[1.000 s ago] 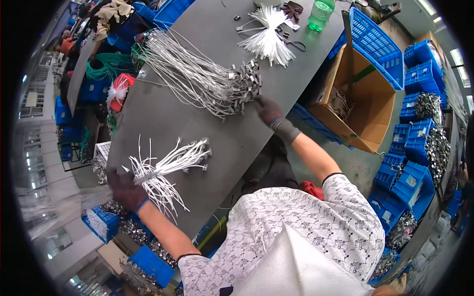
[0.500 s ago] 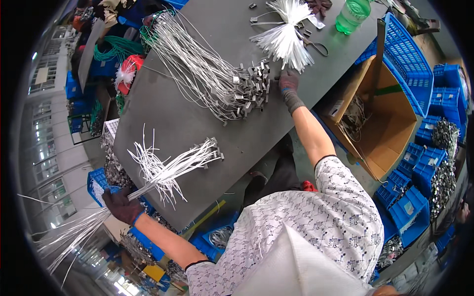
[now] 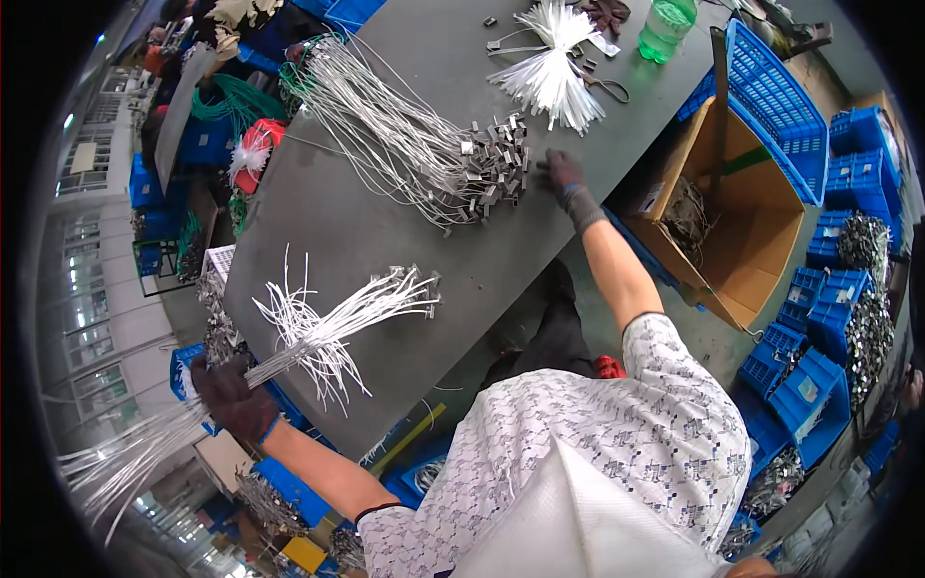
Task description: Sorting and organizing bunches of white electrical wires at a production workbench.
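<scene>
Left hand (image 3: 234,397), dark-gloved: closed round a bundle of white cords with small metal end clips (image 3: 332,323), just off the near left edge of the grey tabletop (image 3: 385,231). Bundle's long axis runs from the fist up and right across that edge, clips pointing toward the table's middle; loose white ends splay beside it, and more strands trail down-left past the fist, blurred. Bare grey surface lies around the clip end.

Right hand (image 3: 567,181), dark-gloved: resting flat, apparently open, beside the large heap of clipped grey cords (image 3: 414,149). Beyond it, a tuft of white plastic ties (image 3: 554,67) near the far edge.
</scene>
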`<action>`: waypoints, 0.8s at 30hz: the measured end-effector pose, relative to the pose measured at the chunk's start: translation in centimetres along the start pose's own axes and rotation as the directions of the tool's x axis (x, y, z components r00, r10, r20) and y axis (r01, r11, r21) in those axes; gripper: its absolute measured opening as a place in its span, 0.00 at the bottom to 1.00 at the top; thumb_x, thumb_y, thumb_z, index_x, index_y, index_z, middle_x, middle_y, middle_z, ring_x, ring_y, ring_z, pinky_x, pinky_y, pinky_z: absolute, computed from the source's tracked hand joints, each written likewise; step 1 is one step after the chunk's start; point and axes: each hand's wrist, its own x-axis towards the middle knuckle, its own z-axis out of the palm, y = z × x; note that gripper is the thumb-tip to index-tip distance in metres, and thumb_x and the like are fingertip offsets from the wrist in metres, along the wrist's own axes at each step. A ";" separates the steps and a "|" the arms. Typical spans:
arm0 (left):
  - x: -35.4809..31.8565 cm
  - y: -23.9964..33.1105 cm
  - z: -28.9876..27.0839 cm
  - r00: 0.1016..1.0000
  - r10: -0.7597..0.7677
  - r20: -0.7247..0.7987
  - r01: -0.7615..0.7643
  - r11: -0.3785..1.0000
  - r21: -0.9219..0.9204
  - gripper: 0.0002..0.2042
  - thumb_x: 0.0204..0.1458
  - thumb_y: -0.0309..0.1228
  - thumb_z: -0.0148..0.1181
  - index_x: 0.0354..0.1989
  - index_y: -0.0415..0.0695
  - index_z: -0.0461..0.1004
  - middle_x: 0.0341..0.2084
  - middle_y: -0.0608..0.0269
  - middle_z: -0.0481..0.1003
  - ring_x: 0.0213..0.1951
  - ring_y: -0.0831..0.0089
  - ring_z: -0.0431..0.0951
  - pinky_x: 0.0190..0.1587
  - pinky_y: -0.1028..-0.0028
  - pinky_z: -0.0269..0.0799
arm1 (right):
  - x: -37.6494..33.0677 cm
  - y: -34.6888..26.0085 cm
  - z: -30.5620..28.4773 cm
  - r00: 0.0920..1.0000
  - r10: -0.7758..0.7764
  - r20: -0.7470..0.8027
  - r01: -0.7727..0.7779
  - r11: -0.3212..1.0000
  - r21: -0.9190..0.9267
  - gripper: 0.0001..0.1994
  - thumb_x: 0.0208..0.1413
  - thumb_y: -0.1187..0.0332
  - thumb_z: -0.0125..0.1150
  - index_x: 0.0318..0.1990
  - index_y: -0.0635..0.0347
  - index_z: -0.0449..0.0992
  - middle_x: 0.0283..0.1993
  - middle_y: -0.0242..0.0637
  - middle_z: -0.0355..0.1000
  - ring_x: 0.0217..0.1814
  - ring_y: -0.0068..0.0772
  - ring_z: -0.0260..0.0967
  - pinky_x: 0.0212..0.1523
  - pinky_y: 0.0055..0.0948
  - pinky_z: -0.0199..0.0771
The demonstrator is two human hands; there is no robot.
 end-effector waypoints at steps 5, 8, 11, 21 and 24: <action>-1.4 -0.5 3.1 0.982 -0.185 0.026 0.185 0.983 0.015 0.16 0.62 0.29 0.54 0.56 0.36 0.67 0.18 0.76 0.50 0.18 0.84 0.51 0.48 0.72 0.71 | 8.6 -1.7 1.5 0.995 0.095 0.029 -0.097 0.994 0.043 0.18 0.61 0.58 0.52 0.53 0.58 0.69 0.48 0.46 0.77 0.39 0.43 0.77 0.35 0.38 0.79; -1.0 -0.8 2.4 0.969 -0.245 -0.008 0.244 0.967 -0.078 0.15 0.62 0.30 0.55 0.55 0.37 0.68 0.16 0.77 0.49 0.16 0.84 0.49 0.43 0.74 0.71 | 12.7 -0.5 -0.8 0.997 -0.003 0.080 0.006 0.999 -0.038 0.14 0.59 0.61 0.53 0.46 0.61 0.71 0.46 0.46 0.77 0.38 0.42 0.77 0.34 0.38 0.79; -1.6 -0.9 2.5 0.958 -0.240 -0.159 0.244 0.970 0.009 0.13 0.60 0.31 0.57 0.50 0.39 0.73 0.14 0.78 0.46 0.15 0.84 0.46 0.39 0.76 0.69 | 12.1 -0.5 0.0 0.999 -0.042 0.017 0.043 0.999 -0.025 0.11 0.56 0.63 0.53 0.39 0.62 0.73 0.40 0.46 0.77 0.33 0.41 0.76 0.31 0.40 0.79; -2.9 -1.2 3.8 0.896 -0.101 -0.433 0.116 0.993 0.007 0.06 0.55 0.29 0.59 0.37 0.41 0.76 0.13 0.78 0.44 0.15 0.82 0.44 0.26 0.75 0.55 | 5.2 -3.1 -0.1 0.978 -0.168 -0.124 0.122 0.942 -0.313 0.14 0.54 0.61 0.52 0.33 0.64 0.76 0.27 0.49 0.75 0.29 0.44 0.76 0.29 0.43 0.75; -3.3 -1.0 5.9 0.843 -0.064 -0.533 0.106 0.993 0.048 0.05 0.55 0.28 0.59 0.36 0.41 0.76 0.13 0.78 0.44 0.16 0.82 0.45 0.26 0.76 0.55 | 0.7 -0.7 -0.6 0.885 -0.461 0.057 0.359 0.601 -0.714 0.16 0.52 0.58 0.54 0.34 0.65 0.78 0.31 0.54 0.75 0.35 0.51 0.76 0.36 0.45 0.73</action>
